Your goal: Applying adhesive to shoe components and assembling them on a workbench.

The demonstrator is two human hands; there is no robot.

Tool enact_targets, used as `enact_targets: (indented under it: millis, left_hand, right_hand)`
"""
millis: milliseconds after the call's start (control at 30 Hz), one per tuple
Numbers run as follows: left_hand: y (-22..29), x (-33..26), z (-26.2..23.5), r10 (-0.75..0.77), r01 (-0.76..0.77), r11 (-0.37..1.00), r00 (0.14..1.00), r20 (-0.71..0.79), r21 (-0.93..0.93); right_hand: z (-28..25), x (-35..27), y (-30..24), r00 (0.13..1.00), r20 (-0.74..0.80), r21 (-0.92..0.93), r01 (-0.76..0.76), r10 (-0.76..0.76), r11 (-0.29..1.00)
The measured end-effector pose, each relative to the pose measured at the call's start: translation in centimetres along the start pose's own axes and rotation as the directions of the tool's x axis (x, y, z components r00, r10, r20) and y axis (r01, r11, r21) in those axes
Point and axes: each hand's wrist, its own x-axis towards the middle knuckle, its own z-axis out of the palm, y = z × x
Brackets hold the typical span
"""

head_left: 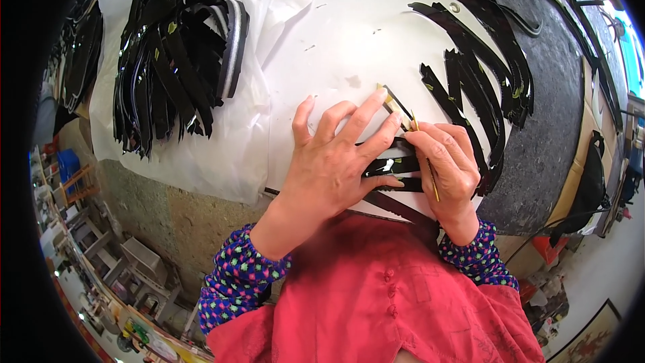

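The left hand [332,161] lies flat with fingers spread wide, pressing black strips [396,165] onto the white sheet [322,40] on the desk [551,128]. The right hand [449,161] sits just beside it, fingers narrowed around a thin brush [424,161] whose tip meets a strip near the left fingertips. More cut strips [484,87] fan out to the right, and a big heap [168,54] rests on plastic at the left. The likely slip: the brush could stray off the narrow strip and mark the sheet or the pressing fingers, or the strip could shift if the left hand eases. The brush tip is mostly hidden behind fingers, what it carries is unclear, and the strips' near ends vanish under both hands.
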Motion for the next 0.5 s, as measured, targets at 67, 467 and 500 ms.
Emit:
enact_targets:
  millis: [67, 467, 500]
  left_hand:
    - [-0.1, 0.0, 0.2, 0.003, -0.003, 1.0, 1.0, -0.006, -0.002]
    - [-0.1, -0.3, 0.3, -0.016, 0.016, 1.0, 1.0, -0.025, 0.004]
    - [0.0, -0.2, 0.3, -0.015, 0.016, 1.0, 1.0, -0.018, 0.008]
  right_hand:
    - [0.1, 0.0, 0.1, 1.0, 0.003, -0.004, 0.001, -0.001, 1.0]
    - [-0.8, 1.8, -0.7, 0.995, -0.022, 0.096, -0.09, 0.092, 0.991]
    - [-0.9, 2.0, -0.9, 0.996, -0.021, 0.09, -0.089, 0.092, 0.992]
